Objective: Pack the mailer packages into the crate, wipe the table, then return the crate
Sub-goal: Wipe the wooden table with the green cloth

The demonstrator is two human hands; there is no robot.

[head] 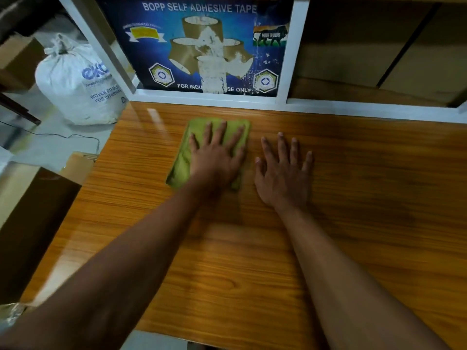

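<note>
- A wooden table (252, 248) with orange-brown grain fills most of the view, seen from above
- Behind its far edge stands a white shelf frame (293, 59) holding a blue tape box (202, 46) printed "BOPP SELF ADHESIVE TAPE", with brown cartons (366, 46) to the right
- On the floor to the left sit a tied white woven sack (75, 82) and a cardboard box (32, 210)
- A folded green cloth (182, 160) lies flat near the table's far edge
- The left hand (217, 157) presses on the cloth, fingers straight and spread
- The right hand (283, 173) rests flat on bare wood just beside the cloth, fingers spread, holding nothing
</note>
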